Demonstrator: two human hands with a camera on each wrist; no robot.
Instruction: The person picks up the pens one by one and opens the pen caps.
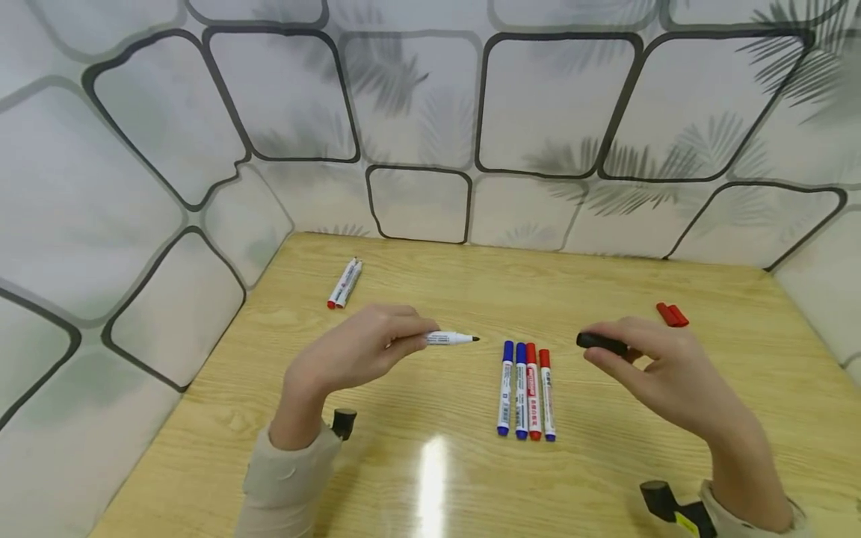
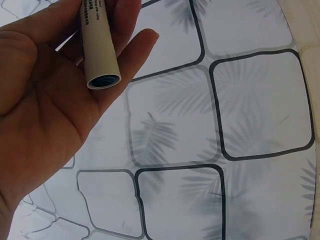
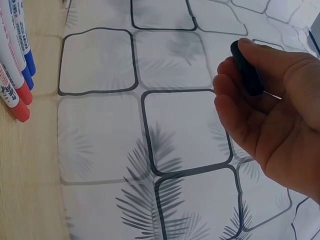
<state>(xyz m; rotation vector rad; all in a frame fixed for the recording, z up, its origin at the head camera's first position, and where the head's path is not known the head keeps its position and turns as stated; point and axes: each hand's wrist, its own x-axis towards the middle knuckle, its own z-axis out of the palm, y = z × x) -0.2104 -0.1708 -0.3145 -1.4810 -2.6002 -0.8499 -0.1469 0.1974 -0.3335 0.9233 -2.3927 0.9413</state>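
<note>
My left hand pinches an uncapped white marker over the table, its dark tip pointing right. In the left wrist view the marker's round rear end faces the camera between thumb and fingers. My right hand holds a black marker cap between thumb and fingers, apart from the marker. The right wrist view shows the cap lying across the fingers. Between the hands, a row of capped markers, two with blue caps and two with red, lies side by side on the table.
Two white markers with red ends lie at the back left of the wooden table. Two red caps lie beyond my right hand. A patterned wall covering stands along the table's back edge.
</note>
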